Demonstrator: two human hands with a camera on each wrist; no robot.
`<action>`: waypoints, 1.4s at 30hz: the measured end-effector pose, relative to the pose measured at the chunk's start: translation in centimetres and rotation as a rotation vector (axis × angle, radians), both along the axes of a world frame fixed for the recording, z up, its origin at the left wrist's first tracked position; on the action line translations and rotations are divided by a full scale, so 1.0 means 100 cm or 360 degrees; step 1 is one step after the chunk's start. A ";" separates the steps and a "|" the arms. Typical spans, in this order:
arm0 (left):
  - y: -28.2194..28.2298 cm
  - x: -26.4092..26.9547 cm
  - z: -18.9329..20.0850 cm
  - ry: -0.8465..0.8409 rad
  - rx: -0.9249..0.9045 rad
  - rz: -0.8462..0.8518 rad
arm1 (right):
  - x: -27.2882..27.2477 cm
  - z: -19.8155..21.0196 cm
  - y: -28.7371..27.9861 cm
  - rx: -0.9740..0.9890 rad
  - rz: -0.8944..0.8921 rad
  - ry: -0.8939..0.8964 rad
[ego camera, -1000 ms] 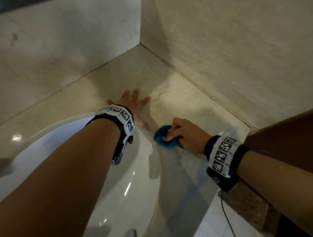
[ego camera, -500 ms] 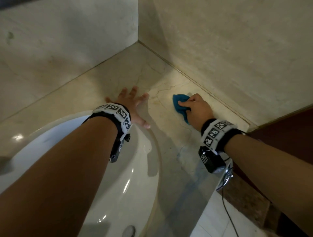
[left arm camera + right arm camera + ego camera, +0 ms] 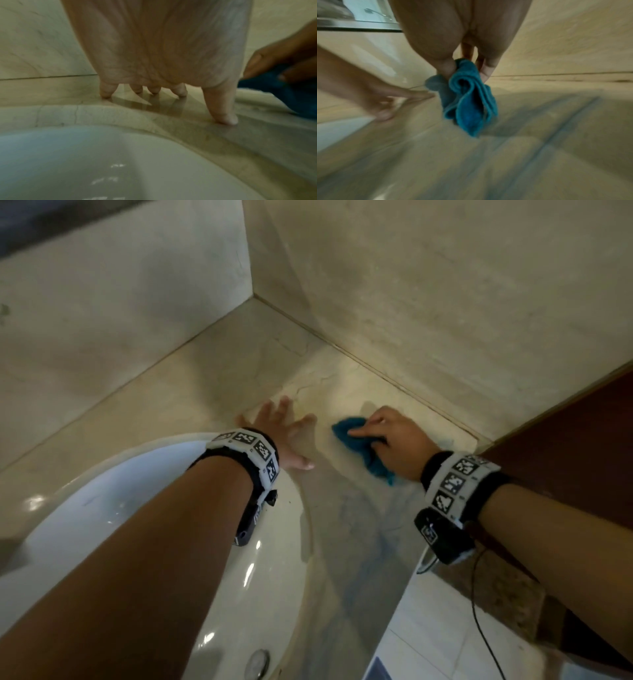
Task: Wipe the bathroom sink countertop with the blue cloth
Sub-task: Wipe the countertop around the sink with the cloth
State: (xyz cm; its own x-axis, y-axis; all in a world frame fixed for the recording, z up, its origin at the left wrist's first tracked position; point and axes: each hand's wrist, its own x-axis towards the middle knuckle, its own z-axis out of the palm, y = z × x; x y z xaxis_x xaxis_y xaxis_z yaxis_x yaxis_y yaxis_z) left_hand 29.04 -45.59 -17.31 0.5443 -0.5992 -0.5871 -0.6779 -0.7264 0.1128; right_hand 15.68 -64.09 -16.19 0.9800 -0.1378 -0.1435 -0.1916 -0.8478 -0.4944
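Note:
My right hand grips the bunched blue cloth and presses it on the beige marble countertop, right of the sink and near the side wall. In the right wrist view the cloth hangs folded between thumb and fingers, dragging on the countertop. My left hand lies flat with spread fingers on the counter beside the sink rim. In the left wrist view its fingertips press the stone, with the cloth at the right edge.
The white oval sink basin with its drain fills the lower left. Marble walls meet in a corner behind the counter. A dark wooden frame stands at the right; white floor tiles lie below the counter edge.
My right hand swept the cloth from the front edge by the sink back toward the side wall, then slightly forward again. The left hand stayed planted on the counter.

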 end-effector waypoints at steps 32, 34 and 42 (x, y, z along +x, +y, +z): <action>0.002 0.000 -0.002 -0.0002 0.0018 0.0007 | -0.043 -0.022 -0.019 -0.0250 -0.0104 0.0062; 0.003 0.001 -0.001 0.0010 0.0020 0.0006 | -0.039 -0.026 -0.038 -0.0326 -0.0140 -0.0010; 0.003 0.001 -0.003 -0.0007 0.0015 -0.0004 | -0.056 -0.027 -0.075 -0.0406 -0.0709 0.0071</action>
State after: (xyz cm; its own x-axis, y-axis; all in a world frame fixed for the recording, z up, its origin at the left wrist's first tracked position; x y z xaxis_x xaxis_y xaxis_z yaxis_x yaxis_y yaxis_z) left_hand 29.13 -45.24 -17.58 0.5454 -0.5950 -0.5903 -0.6801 -0.7258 0.1032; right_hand 10.09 -71.59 -18.87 0.8121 -0.5765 -0.0909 -0.5777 -0.7719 -0.2654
